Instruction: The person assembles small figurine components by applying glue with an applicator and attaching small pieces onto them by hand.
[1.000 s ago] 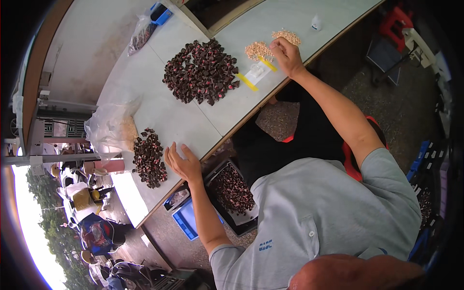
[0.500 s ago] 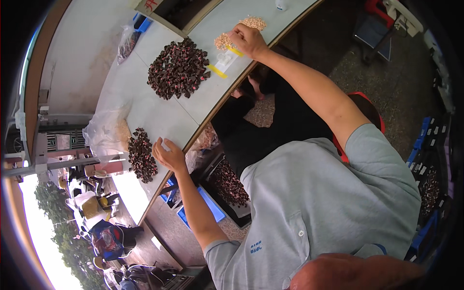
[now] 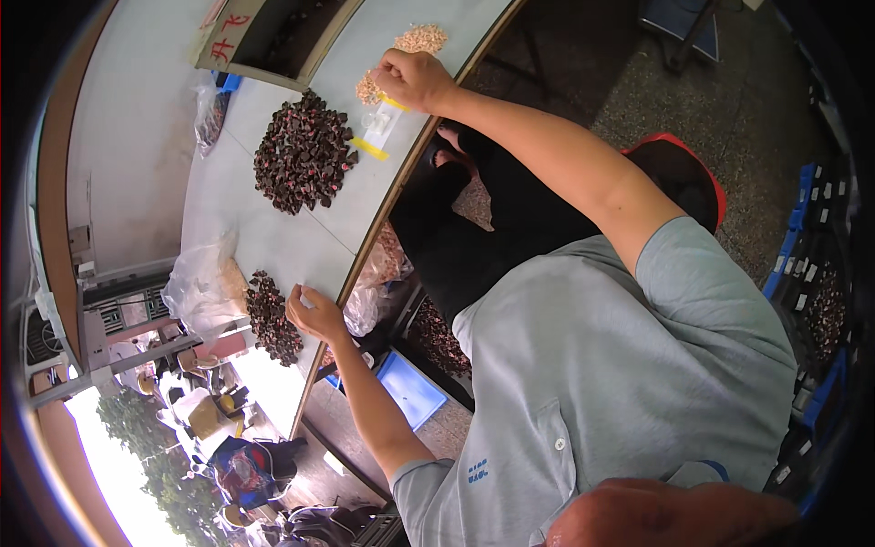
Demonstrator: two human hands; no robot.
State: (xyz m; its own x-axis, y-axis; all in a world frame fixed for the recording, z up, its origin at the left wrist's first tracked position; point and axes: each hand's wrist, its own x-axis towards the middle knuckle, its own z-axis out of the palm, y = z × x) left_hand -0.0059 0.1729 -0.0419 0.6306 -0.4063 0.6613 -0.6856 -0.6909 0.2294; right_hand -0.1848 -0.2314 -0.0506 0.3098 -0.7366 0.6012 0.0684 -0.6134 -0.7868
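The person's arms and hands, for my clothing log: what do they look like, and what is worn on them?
The left hand and right hand show no gloves. Short grey-blue sleeves leave the forearms uncovered. No watch or bracelet shows.

Downward head-worn fisheye over table [image 3: 292, 246]

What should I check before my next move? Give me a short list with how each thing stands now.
1. Left hand at the small dark pile: ok.
2. Piece in the left hand: cannot tell; too small to make out.
3. Right hand at the nearer pale pile: ok.
4. Piece in the right hand: cannot tell; fingers hide it.
5. Yellow tape at both ends of the white sheet: ok.
6. Large dark pile apart from the small one: ok.
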